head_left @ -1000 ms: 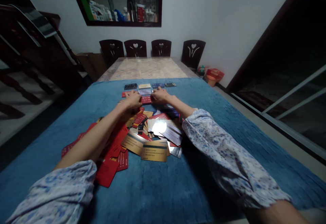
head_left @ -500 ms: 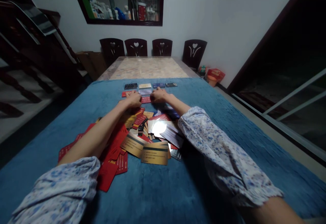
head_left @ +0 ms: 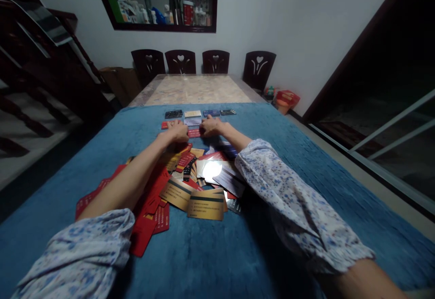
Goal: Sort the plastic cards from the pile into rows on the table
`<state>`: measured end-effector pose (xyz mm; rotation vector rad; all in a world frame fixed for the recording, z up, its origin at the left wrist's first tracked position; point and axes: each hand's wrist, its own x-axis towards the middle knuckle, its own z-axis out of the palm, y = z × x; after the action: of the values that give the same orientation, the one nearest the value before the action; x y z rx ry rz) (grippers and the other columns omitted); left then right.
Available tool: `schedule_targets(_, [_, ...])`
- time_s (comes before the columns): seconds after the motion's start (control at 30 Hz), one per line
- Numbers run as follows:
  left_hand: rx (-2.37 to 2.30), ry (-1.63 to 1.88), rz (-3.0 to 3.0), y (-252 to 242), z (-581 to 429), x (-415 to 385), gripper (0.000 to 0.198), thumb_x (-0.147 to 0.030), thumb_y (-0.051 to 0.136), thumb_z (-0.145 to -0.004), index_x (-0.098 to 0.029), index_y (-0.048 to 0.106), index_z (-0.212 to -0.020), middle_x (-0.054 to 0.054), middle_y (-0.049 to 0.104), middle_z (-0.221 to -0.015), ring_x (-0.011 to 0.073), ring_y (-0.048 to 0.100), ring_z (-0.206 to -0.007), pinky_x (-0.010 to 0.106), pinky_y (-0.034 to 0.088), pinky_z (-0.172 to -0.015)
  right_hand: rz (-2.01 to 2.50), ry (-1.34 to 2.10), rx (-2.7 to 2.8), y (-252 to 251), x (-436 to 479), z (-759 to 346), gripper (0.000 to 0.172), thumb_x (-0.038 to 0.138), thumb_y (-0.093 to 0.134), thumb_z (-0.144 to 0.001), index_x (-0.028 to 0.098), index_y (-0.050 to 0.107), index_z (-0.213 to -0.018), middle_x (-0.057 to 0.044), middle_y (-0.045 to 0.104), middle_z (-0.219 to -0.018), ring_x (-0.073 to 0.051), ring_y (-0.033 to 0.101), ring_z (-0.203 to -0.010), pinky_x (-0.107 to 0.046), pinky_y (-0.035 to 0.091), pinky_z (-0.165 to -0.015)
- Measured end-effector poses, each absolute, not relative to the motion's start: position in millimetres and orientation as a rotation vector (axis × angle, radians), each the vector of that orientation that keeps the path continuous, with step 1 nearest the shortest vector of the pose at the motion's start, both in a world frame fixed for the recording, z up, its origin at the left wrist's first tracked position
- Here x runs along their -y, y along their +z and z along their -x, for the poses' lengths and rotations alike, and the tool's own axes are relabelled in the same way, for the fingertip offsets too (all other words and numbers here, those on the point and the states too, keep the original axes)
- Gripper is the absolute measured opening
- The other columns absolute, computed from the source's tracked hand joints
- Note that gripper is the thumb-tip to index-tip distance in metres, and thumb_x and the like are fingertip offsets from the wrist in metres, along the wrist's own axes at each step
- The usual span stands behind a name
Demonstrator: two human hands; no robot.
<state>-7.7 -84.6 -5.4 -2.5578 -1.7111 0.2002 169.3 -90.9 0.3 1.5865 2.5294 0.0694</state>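
Between my two hands a red card (head_left: 194, 133) lies on the blue cloth. My left hand (head_left: 177, 131) has its curled fingers at the card's left end, and my right hand (head_left: 210, 126) closes on its right end. Just beyond is a pale lilac card (head_left: 192, 122); another red card (head_left: 167, 124) shows partly behind my left hand. Farther back sits a row: dark cards (head_left: 173, 114), a cream card (head_left: 193, 114), blue cards (head_left: 211, 113) and a black card (head_left: 228, 112). Below my wrists spreads a loose pile with gold cards (head_left: 205, 206) and red cards (head_left: 144, 231).
The blue cloth (head_left: 288, 163) covers the near part of a long table, whose stone-patterned top (head_left: 200, 88) shows at the far end. Several dark chairs (head_left: 260, 69) stand behind it. An orange bin (head_left: 282, 106) is on the floor to the right.
The view has shifted very slightly. Both hands stay at the ends of the red card, and the pile looks the same.
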Motion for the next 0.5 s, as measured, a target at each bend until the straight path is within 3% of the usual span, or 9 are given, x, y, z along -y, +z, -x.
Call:
schedule_targets(0.3, [1.743,0.229,2.529,-7,5,87,0.041,-0.024,0.066,-0.066,-0.016,0.075,-0.105,0.02,0.069,-0.118,0.0432,0.048,-0.129,0.061,0.038,-0.107,-1.597,0.033,-2.52,3,89,-168,0.037,0.031,0.063,-0.083,0.019,0.075,-0.115,-0.016,0.067,-0.13,-0.032,0.058,-0.121,-0.044,0.051,-0.097])
schedule_targets(0.5, [1.71,0.286,2.485,-4,1,93,0.037,-0.022,0.063,-0.068,-0.018,0.075,-0.103,0.02,0.069,-0.121,0.0412,0.048,-0.127,0.063,0.039,-0.106,-1.608,0.07,-2.518,5,94,-171,0.039,0.036,0.063,-0.087,0.018,0.073,-0.12,-0.016,0.065,-0.134,-0.035,0.052,-0.128,-0.048,0.048,-0.1])
